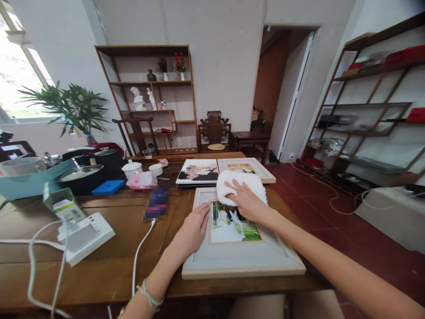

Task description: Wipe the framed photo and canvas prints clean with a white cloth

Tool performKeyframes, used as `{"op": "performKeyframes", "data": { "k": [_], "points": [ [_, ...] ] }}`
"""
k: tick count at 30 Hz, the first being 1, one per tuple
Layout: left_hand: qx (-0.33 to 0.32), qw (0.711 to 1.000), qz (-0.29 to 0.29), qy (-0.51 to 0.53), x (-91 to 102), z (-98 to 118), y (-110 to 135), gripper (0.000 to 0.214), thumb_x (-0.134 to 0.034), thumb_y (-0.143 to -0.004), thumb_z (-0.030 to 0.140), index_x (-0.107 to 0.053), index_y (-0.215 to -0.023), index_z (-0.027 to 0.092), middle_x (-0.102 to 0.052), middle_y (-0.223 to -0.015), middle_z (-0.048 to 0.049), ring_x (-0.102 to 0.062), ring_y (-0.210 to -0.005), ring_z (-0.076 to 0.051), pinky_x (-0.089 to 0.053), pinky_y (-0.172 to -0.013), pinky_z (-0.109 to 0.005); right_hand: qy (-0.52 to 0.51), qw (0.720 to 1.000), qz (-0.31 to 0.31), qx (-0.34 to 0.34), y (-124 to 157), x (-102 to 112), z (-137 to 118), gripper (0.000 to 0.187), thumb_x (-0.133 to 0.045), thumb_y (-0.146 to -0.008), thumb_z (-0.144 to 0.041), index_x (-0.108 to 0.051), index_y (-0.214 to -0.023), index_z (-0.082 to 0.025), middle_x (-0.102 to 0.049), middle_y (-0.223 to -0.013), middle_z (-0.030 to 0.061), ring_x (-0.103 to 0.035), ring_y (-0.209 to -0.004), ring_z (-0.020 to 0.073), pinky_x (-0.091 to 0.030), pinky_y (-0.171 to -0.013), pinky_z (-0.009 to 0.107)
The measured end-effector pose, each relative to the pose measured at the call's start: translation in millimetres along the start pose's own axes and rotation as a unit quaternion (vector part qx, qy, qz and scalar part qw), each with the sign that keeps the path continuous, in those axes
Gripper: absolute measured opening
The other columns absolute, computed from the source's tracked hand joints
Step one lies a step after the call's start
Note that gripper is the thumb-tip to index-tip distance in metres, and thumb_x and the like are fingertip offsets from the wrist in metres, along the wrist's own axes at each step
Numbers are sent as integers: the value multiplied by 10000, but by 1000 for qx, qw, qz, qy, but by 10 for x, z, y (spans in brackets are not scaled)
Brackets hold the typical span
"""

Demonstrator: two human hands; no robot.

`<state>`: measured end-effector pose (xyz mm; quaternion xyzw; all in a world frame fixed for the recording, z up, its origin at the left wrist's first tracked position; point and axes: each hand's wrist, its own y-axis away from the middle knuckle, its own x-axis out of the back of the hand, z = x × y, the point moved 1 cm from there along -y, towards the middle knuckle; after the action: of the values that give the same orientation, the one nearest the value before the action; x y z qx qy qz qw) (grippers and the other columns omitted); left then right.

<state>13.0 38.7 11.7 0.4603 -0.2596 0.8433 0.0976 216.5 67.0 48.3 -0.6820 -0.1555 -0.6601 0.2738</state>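
A light wooden picture frame [202,261] with a pale mat and a photo of a couple outdoors lies on the table before me. My left hand [195,224] rests flat along its left side, fingers stretched toward the photo. Over the frame's upper part, my right hand [247,199] presses down on a folded white cloth [255,182], with its fingers spread across the top. The cloth hides the frame's upper edge and part of the photo. Just beyond lie a second picture frame [265,173] and a photo panel [197,173], side by side.
A phone [157,204] with a white charging cable [137,252] lies left of the frame. Further left are a white power strip [88,239], an opened box [63,201], a blue case [108,187], pots [79,175] and a teapot [132,168]. The wooden table [169,274] ends close to the frame's right side.
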Motion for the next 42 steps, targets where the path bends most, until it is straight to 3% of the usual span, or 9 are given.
{"op": "performKeyframes", "data": {
  "k": [5,11,15,19,24,27,31,37,42],
  "points": [
    [20,1000,-4,-15,-22,-12,10,398,-329,-886,212,-465,-1251,128,-456,-1337,-135,-425,-1233,-228,-357,-1019,-429,-39,997,-58,40,158,33,-204,673,-373,-578,76,-545,-1176,-181,-333,-1418,87,-147,-1329,310,-170,-1024,558],
    [14,1000,-2,-18,-44,-33,7,399,-322,-881,192,-470,-1246,130,-467,-1324,-143,-429,-1229,-228,-366,-1012,-419,-159,969,-164,96,775,503,-656,574,-367,-601,18,-619,-1061,-217,-594,-1181,82,-392,-1231,252,-329,-970,417],
    [14,1000,1,-6,-57,-45,10,395,-321,-887,214,-477,-1241,138,-472,-1321,-137,-428,-1231,-222,-360,-1018,-406,-197,962,-175,77,983,654,-824,566,-359,-568,18,-637,-983,-249,-568,-1223,44,-387,-1240,214,-327,-981,358],
    [9,1000,11,9,-74,-67,14,388,-332,-886,218,-478,-1239,153,-473,-1321,-129,-429,-1231,-221,-351,-1023,-409,-186,971,-149,37,865,416,-751,666,-358,-559,36,-551,-1142,-222,-406,-1377,60,-225,-1319,219,-214,-1054,417],
    [16,1000,-5,11,-53,-50,10,388,-319,-891,218,-467,-1242,144,-451,-1336,-133,-409,-1243,-228,-344,-1026,-418,-101,991,-87,-13,361,69,-382,726,-364,-594,53,-436,-1272,-197,-251,-1453,95,-104,-1338,296,-172,-1042,523],
    [23,999,-8,23,-18,-6,9,381,-285,-909,241,-469,-1225,134,-463,-1319,-138,-412,-1238,-228,-329,-1036,-421,-69,995,-66,-37,8,26,-244,726,-370,-630,57,-376,-1318,-175,-189,-1466,135,-100,-1328,347,-198,-1011,564],
    [-5,996,63,63,18,33,10,389,-253,-923,254,-346,-1288,159,-425,-1335,-133,-374,-1260,-198,-291,-1059,-404,-54,994,-82,-55,-289,36,-341,690,-401,-661,47,-398,-1311,-183,-139,-1472,163,-74,-1315,405,-166,-963,655],
    [7,993,82,86,0,14,18,446,-255,-924,317,-234,-1343,165,-345,-1393,-135,-316,-1294,-206,-244,-1077,-416,-62,989,-121,60,-102,38,-746,618,-392,-668,32,-473,-1258,-134,-188,-1457,175,-87,-1316,395,-190,-970,649],
    [24,994,65,89,34,55,51,485,-250,-919,379,-275,-1336,134,-367,-1386,-136,-327,-1288,-216,-260,-1071,-394,-99,979,-138,111,275,153,-828,569,-388,-626,33,-575,-1138,-129,-275,-1426,176,-75,-1322,371,-185,-994,622]
  ]
}}
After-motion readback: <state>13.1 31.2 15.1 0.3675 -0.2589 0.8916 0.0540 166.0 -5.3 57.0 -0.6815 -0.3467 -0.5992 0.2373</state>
